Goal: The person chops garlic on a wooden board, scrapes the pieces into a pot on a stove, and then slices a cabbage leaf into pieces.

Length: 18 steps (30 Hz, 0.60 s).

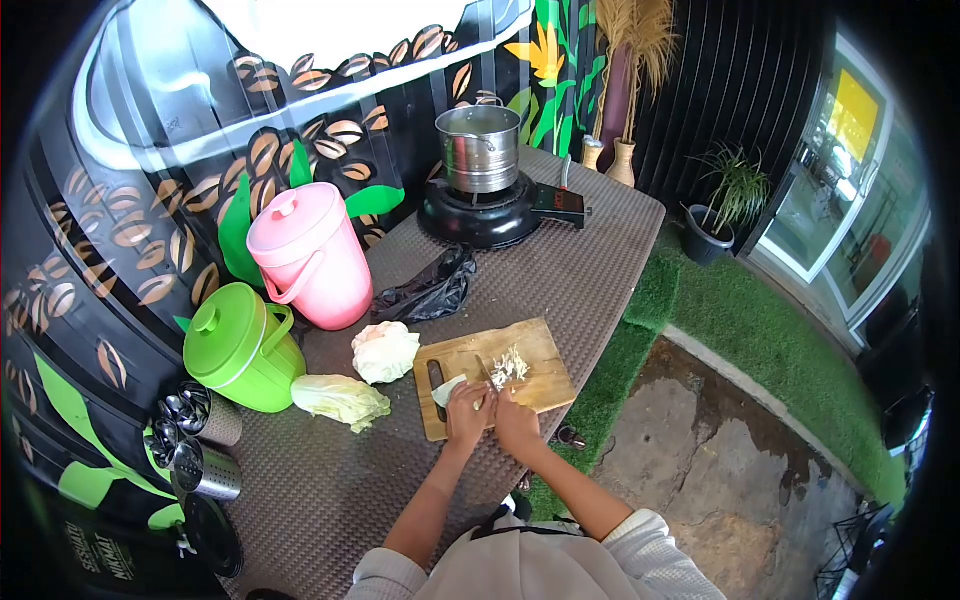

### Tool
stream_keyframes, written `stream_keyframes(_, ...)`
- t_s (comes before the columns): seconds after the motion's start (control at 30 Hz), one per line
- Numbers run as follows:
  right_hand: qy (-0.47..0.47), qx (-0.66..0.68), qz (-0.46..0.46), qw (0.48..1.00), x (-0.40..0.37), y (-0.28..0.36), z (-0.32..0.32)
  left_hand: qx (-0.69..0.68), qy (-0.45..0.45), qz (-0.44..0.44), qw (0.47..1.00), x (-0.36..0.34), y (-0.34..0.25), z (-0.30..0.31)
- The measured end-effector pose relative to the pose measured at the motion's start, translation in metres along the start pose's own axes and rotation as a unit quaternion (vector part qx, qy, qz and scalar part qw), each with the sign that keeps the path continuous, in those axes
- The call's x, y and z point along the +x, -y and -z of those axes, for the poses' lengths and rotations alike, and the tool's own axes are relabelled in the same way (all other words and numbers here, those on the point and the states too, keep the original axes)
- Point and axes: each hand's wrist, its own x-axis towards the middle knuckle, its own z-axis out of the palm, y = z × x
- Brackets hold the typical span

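Note:
A wooden cutting board (535,350) lies on the brown table mat, with a small pile of shredded cabbage (510,365) on it. My left hand (466,410) presses a pale cabbage piece (447,390) onto the board's near edge. My right hand (516,422) sits close beside it and grips a knife (484,371) whose thin blade points toward the shreds. A dark, handle-like object (436,376) lies on the left part of the board. Left of the board rest a cabbage chunk (385,351) and a loose cabbage leaf (340,399).
A pink lidded jug (305,258) and a green lidded jug (240,347) stand at the left, with steel cups (200,440) nearer me. A black bag (430,291) lies mid-table. At the far end a steel pot (479,148) sits on a black stove (480,215). The table's right edge (610,330) drops to grass.

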Motion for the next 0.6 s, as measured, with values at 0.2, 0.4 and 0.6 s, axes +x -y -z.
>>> stream_keyframes(0.2,0.032,-0.026,-0.080,0.996,-0.013,0.009,-0.006,-0.011,0.006,-0.017,1.000,0.001,0.001,0.003)
stream_keyframes(0.4,0.017,-0.029,0.034,0.999,0.004,-0.001,0.012,-0.017,0.018,-0.016,1.000,0.003,-0.004,0.008)
stream_keyframes(0.6,0.017,-0.043,-0.044,0.998,-0.009,0.011,-0.009,-0.013,0.057,-0.022,0.998,0.007,0.010,0.007)
